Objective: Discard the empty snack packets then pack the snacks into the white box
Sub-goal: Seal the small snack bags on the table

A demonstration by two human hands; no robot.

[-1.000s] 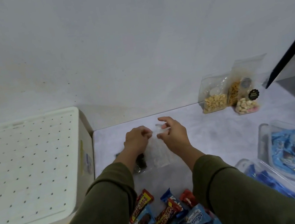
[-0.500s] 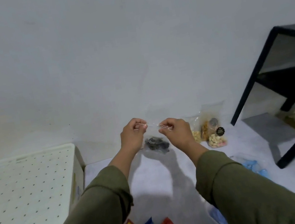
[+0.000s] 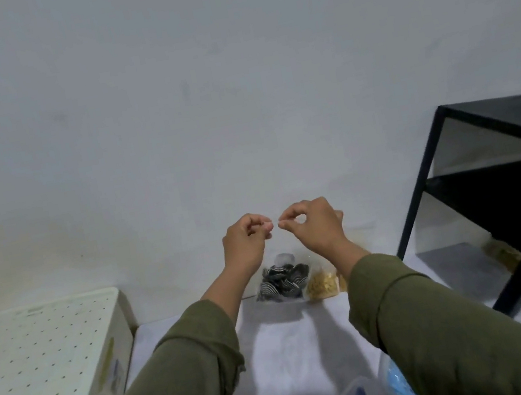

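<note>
Far left there's the white box [image 3: 39, 372], lid on with all its little holes, sitting against the left edge of the pale mat [image 3: 288, 342], so nothing's gone in at this point by the look of it.

Both hands are raised in front of the wall, above the mat's back edge. The left hand [image 3: 243, 245] has its fingers curled in, pinching the top edge of a clear packet [image 3: 282, 282]. The right hand [image 3: 313, 226] pinches the same top edge right next to it, thumb and forefinger making a little ring. My guess: holding it up like that is to check what's inside or press the seal closed. The dark striped pieces have sunk to the bottom, so it isn't empty and should belong in the box.

Just right of it, a bag of yellowish snacks [image 3: 321, 285] leans by the back edge. A black shelf frame [image 3: 424, 189] stands off the right side.
</note>
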